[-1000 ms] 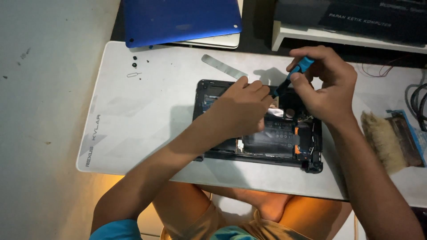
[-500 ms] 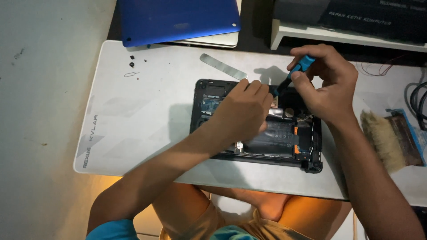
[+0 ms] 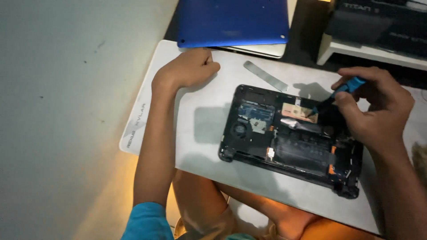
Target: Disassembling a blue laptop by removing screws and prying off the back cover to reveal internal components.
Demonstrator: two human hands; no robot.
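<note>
Over the opened laptop (image 3: 289, 140), right hand (image 3: 378, 111) holds a screwdriver (image 3: 340, 92)

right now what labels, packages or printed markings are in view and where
Tan label: inside the open laptop, upper middle, rectangular, by the screwdriver tip.
Mat marking: left edge, pale grey lettering on white.
Dark box: top right on a white shelf, black with pale print.

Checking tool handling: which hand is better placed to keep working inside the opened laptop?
Right. The right hand holds the blue screwdriver over the opened laptop; the left hand rests fisted on the mat, away.
</note>
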